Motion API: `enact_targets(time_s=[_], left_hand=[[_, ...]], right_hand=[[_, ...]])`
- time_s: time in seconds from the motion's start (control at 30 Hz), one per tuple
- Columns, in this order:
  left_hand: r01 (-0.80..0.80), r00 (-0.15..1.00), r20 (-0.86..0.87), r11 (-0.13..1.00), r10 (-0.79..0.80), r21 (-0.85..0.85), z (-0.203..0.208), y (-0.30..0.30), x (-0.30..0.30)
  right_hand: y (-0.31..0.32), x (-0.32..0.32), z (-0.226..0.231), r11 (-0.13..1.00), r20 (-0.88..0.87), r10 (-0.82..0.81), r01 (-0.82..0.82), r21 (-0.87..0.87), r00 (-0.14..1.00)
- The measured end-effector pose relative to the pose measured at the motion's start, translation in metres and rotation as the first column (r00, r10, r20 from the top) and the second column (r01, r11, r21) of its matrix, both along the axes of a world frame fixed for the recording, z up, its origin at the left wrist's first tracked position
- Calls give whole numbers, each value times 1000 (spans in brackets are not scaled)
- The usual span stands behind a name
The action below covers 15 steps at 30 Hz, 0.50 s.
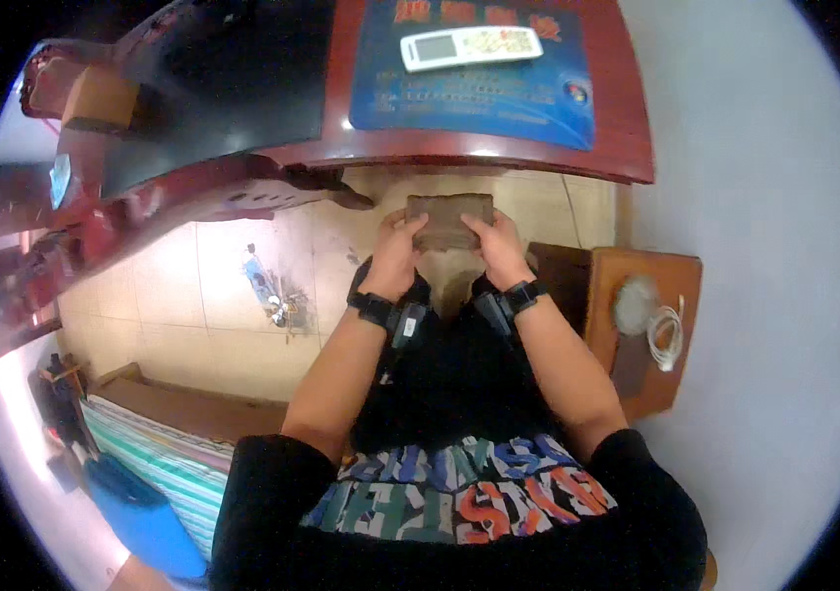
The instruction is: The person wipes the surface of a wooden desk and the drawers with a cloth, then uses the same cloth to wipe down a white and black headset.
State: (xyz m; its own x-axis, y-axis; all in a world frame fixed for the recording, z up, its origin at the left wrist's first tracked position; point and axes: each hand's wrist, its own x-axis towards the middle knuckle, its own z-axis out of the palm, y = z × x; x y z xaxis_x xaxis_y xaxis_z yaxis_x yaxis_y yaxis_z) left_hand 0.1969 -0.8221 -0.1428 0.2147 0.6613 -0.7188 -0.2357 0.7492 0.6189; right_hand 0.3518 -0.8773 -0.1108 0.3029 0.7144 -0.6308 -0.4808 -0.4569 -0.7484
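A flat brown rectangular thing, like a folded cloth or wallet (449, 219), is held out in front of my chest below the desk edge. My left hand (398, 258) grips its left side and my right hand (499, 248) grips its right side, thumbs on top. Both wrists wear black bands. A strip of the same brown material hangs down between my forearms.
A dark red wooden desk (499, 156) curves across the top, bearing a blue mat (479, 94) and a white remote control (471, 46). A small wooden stand (681, 286) with a white cable (668, 338) is at my right. A striped bed (168, 463) lies lower left.
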Motion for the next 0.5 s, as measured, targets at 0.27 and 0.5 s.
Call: enact_targets(time_s=[0.27, 0.5], left_hand=[[450, 887, -375, 684, -268, 574, -161, 56, -12], [918, 257, -963, 291, 82, 270, -136, 113, -8]], right_hand=[[63, 11, -157, 987, -126, -49, 67, 143, 991], [126, 30, -207, 769, 995, 101, -634, -82, -6]])
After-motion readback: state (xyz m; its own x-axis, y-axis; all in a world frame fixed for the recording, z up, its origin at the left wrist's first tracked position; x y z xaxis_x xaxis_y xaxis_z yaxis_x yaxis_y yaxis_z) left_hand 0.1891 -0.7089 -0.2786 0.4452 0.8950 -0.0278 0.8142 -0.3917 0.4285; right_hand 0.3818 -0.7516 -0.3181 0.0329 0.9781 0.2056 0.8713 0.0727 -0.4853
